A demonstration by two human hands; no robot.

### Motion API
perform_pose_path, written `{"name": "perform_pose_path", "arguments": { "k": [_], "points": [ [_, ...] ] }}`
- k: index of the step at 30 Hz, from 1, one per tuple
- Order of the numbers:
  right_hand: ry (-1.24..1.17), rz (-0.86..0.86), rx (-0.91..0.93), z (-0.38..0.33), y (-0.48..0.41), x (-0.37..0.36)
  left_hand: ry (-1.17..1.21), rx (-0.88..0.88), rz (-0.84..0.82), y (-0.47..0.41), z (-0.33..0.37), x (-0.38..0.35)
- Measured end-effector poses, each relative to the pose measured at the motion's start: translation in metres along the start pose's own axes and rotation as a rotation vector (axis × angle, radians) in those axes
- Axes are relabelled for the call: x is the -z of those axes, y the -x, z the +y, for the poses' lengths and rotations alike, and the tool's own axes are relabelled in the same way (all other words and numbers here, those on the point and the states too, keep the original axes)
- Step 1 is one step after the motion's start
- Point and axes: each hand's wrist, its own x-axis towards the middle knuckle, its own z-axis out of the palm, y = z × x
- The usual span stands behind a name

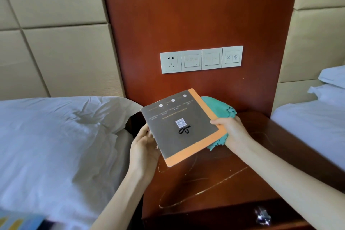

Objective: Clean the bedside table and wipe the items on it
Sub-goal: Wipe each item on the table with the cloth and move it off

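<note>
A dark reddish wooden bedside table [233, 183] fills the lower middle, its top scuffed with pale curved scratches, and right above it a grey booklet [179, 127] with an orange border is held up off the wood. The left hand [143, 147] grips the booklet's left edge, fingers curled round it; most of those fingers are tucked behind the cover and can't be seen. The right hand [233, 132] pinches the booklet's right edge, thumb lying on the grey cover, the other fingers hidden underneath. Bunched in that same hand is a teal cloth [216, 108], pressed against the booklet's underside, poking out beyond its right edge above the hand and again below it; how much cloth lies behind the booklet is anyone's guess. On the cover there's a small QR code, a black bow mark and three white dots, with lines of print too small to read, and it all faces away from the viewer. Behind the booklet rises a red-brown wood wall panel [186, 15] carrying a row of white switch plates [201, 59], a socket at the left end. Left of the booklet, a white bed [56, 136] with rumpled linen under beige padded panels. Right of it, white pillows [330, 84], cut by the frame edge. Below the booklet, at the table's front, a shiny drawer handle [262, 214], blurred. Far lower left of the booklet, a blue-and-yellow object [18, 221], cropped and unidentifiable.
</note>
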Motion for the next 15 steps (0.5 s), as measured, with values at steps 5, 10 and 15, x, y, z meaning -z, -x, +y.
{"name": "perform_pose_path", "arguments": {
  "k": [5,10,15],
  "points": [
    [0.016,-0.003,0.044,0.014,0.002,-0.005,0.029,-0.027,0.082,0.001,-0.003,-0.003],
    [0.12,-0.159,0.234,0.022,0.007,-0.011,0.137,0.181,0.136,0.004,-0.004,-0.003],
    [0.204,-0.298,0.296,0.007,-0.001,-0.007,0.133,0.17,0.107,0.003,0.002,0.002]
  ]
}}
